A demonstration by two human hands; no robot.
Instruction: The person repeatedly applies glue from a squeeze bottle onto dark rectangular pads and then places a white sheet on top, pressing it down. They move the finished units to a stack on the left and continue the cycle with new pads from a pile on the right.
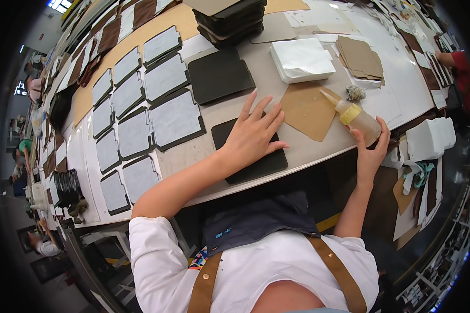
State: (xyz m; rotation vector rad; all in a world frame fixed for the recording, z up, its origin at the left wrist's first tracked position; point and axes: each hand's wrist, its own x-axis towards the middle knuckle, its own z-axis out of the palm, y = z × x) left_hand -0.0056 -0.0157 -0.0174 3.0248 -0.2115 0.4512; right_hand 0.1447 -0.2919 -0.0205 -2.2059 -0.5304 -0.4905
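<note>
Our right grip (369, 151) pinches a bottle (364, 125), nozzle (330, 98) towards ten o'clock; at nine o'clock from it, our left grip (250, 136) lies spread over a black panel (256, 168) on the counter (305, 148), with a white stack (300, 60) at the left grip's one o'clock.

Bright worktable (188, 164), soft shadows — straight edges bowed, corners black.

Grey-faced, dark-edged panels (176, 120), left: eleven top faces, in rows of four, four and three; flat dark panels (214, 75), middle: two visible tops; tall dark pile (230, 28), far: one; white stack (300, 60), far right: one; brown card stack (357, 57), far right: one; small tan sheet (305, 115): one; squeeze bottle (368, 128): one; crumpled wad (356, 93): one
</note>
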